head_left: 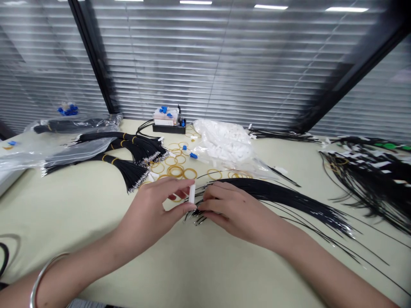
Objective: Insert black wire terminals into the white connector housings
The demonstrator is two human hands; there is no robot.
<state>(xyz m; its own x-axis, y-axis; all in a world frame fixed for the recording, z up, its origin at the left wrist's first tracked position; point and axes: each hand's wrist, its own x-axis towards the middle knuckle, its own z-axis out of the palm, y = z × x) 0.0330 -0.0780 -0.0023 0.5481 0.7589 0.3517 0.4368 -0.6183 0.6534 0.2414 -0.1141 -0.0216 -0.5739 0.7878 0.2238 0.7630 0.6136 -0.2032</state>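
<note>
My left hand [157, 205] pinches a small white plastic tube [192, 193] between thumb and fingers, held upright just above the table. My right hand [229, 207] lies beside it, fingers curled down on the metal-tipped ends of a loose bundle of thin black wires [289, 199] that fans out to the right. The two hands almost touch at the tube. A silver bangle [41, 273] circles my left wrist.
Tied black wire bundles [128, 158] lie at the left, yellow rubber bands [176, 169] behind the hands, and a clear bag of white tubes [224, 141] beyond. More black wires [369, 171] pile at the right. A small box with blue parts [168, 119] stands by the blinds.
</note>
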